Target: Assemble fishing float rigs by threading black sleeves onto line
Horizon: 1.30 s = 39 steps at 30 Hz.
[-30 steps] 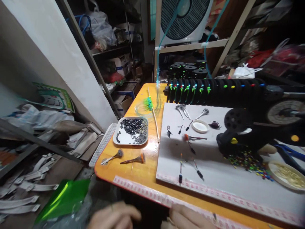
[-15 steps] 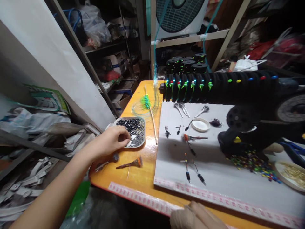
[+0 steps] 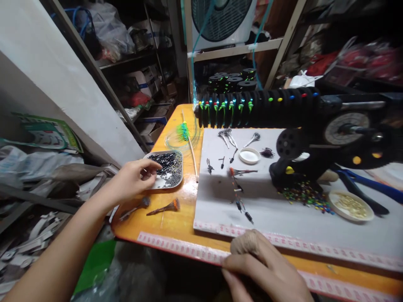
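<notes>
My left hand (image 3: 138,178) is over the near left part of a small white tray (image 3: 181,178) of black tubes and tiny grey beads. Its thumb and forefinger are curled but apart, with nothing visible between them. My right hand (image 3: 267,266) is at the table's front edge, over a pink measuring tape (image 3: 185,249). A beige wrap (image 3: 247,242) covers one of its fingers. The fingers are bent together; whatever they hold is hidden. Small black float-like pieces on thin stems (image 3: 248,217) lie on the white board (image 3: 217,201) beyond it.
A black geared machine (image 3: 288,144) with a ribbed roller (image 3: 261,107) stands over the board. Coloured beads (image 3: 307,195), a dish of gold bits (image 3: 351,205) and blue-handled pliers (image 3: 371,184) lie to the right. A stick with green tufts (image 3: 192,155) and brushes (image 3: 163,207) are near the tray.
My left hand has drawn back from the tray's middle toward its left side, and its fingers have parted. My right hand has come farther into view. The whole view has shifted.
</notes>
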Each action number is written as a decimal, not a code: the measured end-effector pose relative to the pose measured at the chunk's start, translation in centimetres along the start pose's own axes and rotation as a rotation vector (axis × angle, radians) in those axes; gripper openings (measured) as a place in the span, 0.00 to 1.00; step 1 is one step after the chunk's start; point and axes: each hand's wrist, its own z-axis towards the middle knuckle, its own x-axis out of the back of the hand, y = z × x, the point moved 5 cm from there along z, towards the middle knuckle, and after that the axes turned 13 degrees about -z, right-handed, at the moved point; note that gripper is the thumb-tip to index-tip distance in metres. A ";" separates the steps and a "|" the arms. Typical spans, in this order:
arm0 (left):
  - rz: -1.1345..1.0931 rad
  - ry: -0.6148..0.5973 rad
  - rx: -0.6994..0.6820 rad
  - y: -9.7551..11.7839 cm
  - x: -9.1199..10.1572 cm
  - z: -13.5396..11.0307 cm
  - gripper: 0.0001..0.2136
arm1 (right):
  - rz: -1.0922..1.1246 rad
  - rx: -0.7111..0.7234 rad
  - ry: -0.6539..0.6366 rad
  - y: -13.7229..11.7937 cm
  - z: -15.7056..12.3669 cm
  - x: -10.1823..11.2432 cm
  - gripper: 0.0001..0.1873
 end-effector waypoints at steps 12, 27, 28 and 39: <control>-1.737 0.054 0.407 7.8 -14.4 -13.4 0.09 | 0.331 -0.231 0.041 -2.0 0.0 1.7 0.10; -2.076 -0.039 0.499 9.2 -17.0 -14.6 0.08 | 0.436 -0.211 -0.054 -3.3 0.4 2.5 0.10; -2.077 -0.043 0.497 9.2 -17.0 -14.6 0.08 | 0.436 -0.206 -0.055 -3.3 0.4 2.5 0.10; -2.014 -0.047 0.488 9.0 -16.9 -14.6 0.08 | 0.417 -0.224 -0.080 -3.1 0.1 2.1 0.11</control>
